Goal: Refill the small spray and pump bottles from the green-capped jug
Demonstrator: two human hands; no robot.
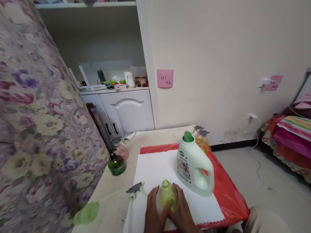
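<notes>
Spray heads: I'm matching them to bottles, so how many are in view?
3. One spray head lies loose left of the hands; one sits on the orange bottle behind the jug; one on the pink bottle.

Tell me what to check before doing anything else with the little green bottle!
1. Both hands on the small green bottle: ok, left hand and right hand wrap it.
2. Bottle upright: ok, it stands on the white cloth.
3. Bottle top open: ok, no sprayer on its neck.
4. Spray head within reach: ok, it lies just left of the hands.
5. Big detergent jug capped: ok, green cap on; it stands close behind the hands.
6. How full the small bottle is: cannot tell.
</notes>
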